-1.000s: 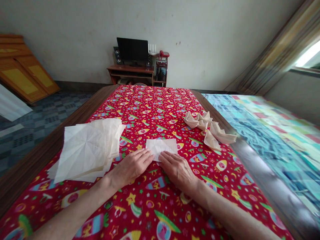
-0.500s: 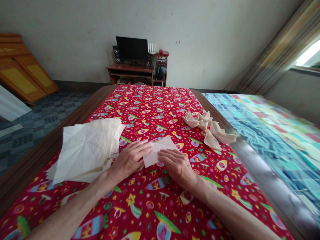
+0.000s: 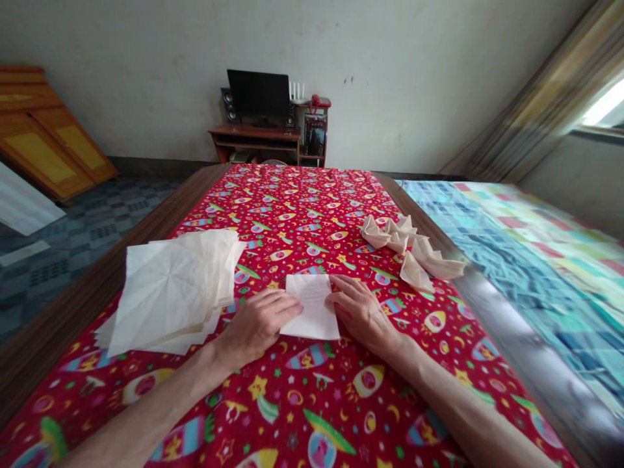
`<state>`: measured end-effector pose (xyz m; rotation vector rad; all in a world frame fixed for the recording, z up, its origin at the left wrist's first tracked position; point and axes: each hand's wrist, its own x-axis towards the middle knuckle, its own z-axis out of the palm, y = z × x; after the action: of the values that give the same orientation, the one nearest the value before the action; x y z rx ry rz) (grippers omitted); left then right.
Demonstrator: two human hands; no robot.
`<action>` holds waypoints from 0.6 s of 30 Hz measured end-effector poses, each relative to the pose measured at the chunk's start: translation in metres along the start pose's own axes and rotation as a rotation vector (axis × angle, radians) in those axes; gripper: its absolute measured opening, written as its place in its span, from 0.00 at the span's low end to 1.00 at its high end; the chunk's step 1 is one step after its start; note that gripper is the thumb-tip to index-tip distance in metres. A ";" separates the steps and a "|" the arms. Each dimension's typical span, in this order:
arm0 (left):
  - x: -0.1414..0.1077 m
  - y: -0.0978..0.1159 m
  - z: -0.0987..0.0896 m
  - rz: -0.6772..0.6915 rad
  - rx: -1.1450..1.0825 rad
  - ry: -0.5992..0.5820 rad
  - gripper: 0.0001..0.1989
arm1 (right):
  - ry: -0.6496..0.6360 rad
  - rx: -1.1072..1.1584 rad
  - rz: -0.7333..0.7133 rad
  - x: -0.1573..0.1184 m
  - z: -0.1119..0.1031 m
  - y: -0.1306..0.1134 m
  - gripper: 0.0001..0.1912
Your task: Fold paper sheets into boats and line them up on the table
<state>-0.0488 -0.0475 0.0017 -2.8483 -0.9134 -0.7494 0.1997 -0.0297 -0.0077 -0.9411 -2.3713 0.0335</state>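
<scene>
A small folded sheet of white paper (image 3: 312, 302) with faint lines across it lies between my hands on the red cloth. My left hand (image 3: 260, 318) grips its left edge, thumb and fingers together on the paper. At the right edge, my right hand (image 3: 363, 312) holds the sheet with its fingers bent along that side. Left of my left hand is a loose stack of creased, cream-white paper sheets (image 3: 170, 286). Several pointed folded paper pieces (image 3: 424, 260) stand in a cluster beyond my right hand, near the table's right edge.
A red patterned cloth (image 3: 292, 214) covers the table, with its brown wooden border (image 3: 146, 227) showing. A bed with a checked cover (image 3: 492, 247) adjoins on the right. Against the far wall stands a desk (image 3: 256, 133) with a monitor (image 3: 258, 94). An orange cabinet (image 3: 53, 140) is at left.
The folded paper has turned from a slanted position to nearly square with me, and its lined face shows. My hands have shifted from lying on it to holding its two sides.
</scene>
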 end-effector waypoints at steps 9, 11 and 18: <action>-0.010 0.003 0.003 -0.104 -0.085 -0.022 0.14 | -0.077 -0.070 -0.084 -0.007 -0.012 -0.010 0.10; -0.010 0.001 0.004 -0.117 -0.101 -0.008 0.11 | -0.090 -0.077 -0.056 -0.008 -0.012 -0.010 0.10; -0.008 -0.003 0.009 -0.155 -0.188 0.067 0.08 | -0.121 0.012 -0.009 -0.009 -0.012 -0.011 0.10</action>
<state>-0.0522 -0.0477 -0.0097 -2.9130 -1.1201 -0.9912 0.2039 -0.0461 0.0001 -0.9464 -2.4828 0.1040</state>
